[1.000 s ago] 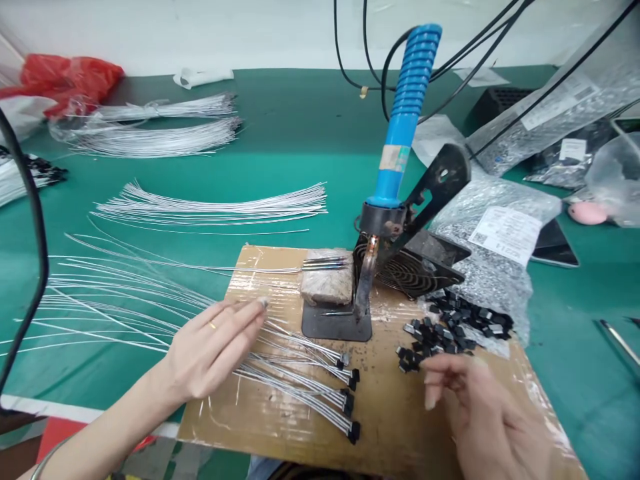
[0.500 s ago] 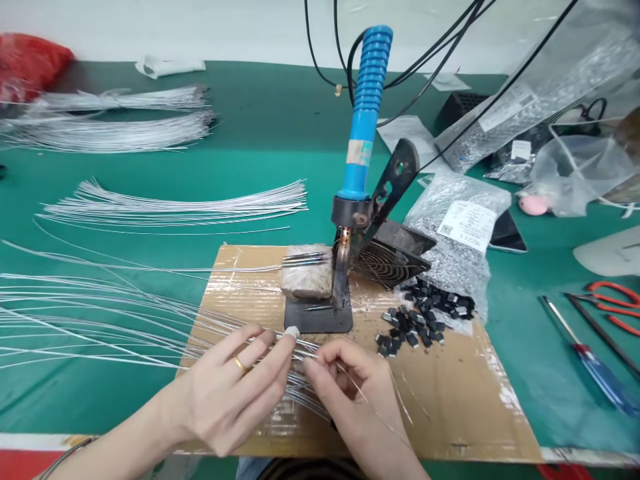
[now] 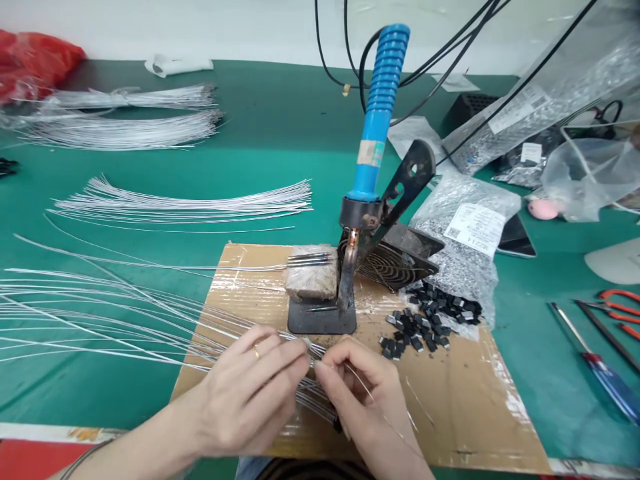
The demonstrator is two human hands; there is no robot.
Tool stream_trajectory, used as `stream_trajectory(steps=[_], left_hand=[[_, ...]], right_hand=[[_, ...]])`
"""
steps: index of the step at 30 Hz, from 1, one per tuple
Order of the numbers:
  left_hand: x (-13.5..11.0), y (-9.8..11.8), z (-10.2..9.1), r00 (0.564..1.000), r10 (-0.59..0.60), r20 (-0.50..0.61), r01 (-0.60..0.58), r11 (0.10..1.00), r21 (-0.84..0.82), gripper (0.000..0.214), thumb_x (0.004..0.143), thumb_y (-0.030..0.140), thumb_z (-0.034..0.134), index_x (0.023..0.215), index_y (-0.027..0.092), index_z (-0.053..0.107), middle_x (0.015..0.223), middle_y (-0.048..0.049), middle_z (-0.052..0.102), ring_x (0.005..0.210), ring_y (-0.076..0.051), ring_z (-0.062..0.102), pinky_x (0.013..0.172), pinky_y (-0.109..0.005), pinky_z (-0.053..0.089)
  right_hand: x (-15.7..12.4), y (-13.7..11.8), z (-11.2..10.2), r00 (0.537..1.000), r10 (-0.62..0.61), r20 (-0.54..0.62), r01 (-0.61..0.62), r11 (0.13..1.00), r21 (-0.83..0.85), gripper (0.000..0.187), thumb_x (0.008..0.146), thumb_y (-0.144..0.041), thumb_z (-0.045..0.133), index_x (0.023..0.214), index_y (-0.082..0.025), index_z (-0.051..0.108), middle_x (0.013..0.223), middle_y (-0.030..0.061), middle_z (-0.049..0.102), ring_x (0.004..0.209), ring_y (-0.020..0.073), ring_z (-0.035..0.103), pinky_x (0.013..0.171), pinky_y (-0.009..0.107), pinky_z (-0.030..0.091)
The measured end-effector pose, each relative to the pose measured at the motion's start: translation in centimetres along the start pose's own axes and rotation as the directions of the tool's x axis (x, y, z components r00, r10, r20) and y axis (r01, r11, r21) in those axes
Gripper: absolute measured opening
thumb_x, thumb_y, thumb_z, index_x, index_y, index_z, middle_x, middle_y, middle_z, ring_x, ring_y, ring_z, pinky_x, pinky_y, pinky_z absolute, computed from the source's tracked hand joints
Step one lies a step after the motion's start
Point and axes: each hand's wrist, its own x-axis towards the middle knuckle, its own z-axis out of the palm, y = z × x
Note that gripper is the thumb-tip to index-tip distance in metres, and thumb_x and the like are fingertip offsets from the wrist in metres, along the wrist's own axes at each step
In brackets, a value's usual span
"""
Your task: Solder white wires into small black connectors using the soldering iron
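My left hand [image 3: 255,387], with a ring and something white on a fingertip, is closed on a thin white wire among many white wires [image 3: 150,313] spread from the left across the cardboard. My right hand [image 3: 365,393] is pinched on a thin silvery wire strand [image 3: 361,380] that trails to the lower right. The fingertips of both hands nearly meet, hiding the exact contact. Beneath them lie more wire ends, with a small black piece [image 3: 337,424] at one end. Just beyond stands a blue-handled soldering iron [image 3: 376,127], tip down in its holder.
A wrapped block [image 3: 311,283] with wire ends on top sits by the iron's tip. Small black connectors [image 3: 417,330] are heaped right of a black fan [image 3: 400,257]. A screwdriver [image 3: 600,363] and red-handled pliers [image 3: 620,307] lie at right. Wire bundles [image 3: 190,200] lie at back left.
The view has shifted slightly, so the scene sits further right. My left fingers have drawn in and lowered towards my right fingertips. The right hand keeps its pinch.
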Motion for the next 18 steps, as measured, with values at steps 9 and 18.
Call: stream_trajectory(steps=[9, 18], left_hand=[[2.1, 1.2, -1.1, 0.75, -0.453, 0.482, 0.624, 0.726, -0.289, 0.022, 0.108, 0.027, 0.043, 0.098, 0.025, 0.062, 0.078, 0.0018, 0.061, 0.066, -0.013, 0.056, 0.055, -0.023, 0.043], [1.5, 0.8, 0.8, 0.738, -0.593, 0.322, 0.67, 0.587, -0.455, 0.022, 0.102, 0.031, 0.058, 0.086, 0.022, 0.07, 0.066, 0.0005, 0.067, 0.052, -0.012, 0.058, 0.043, -0.02, 0.043]], right_hand=[[-0.4, 0.7, -0.9, 0.991, -0.131, 0.013, 0.132, 0.988, -0.083, 0.029, 0.099, -0.04, 0.064, 0.08, -0.019, 0.068, 0.074, -0.0003, 0.056, 0.061, 0.0111, 0.048, 0.056, 0.025, 0.036], [-1.2, 2.2, -8.1, 0.783, -0.216, -0.584, 0.292, 0.956, 0.038, 0.035, 0.108, -0.051, 0.046, 0.105, -0.022, 0.066, 0.057, -0.0072, 0.041, 0.045, 0.0098, 0.033, 0.041, 0.018, 0.032]])
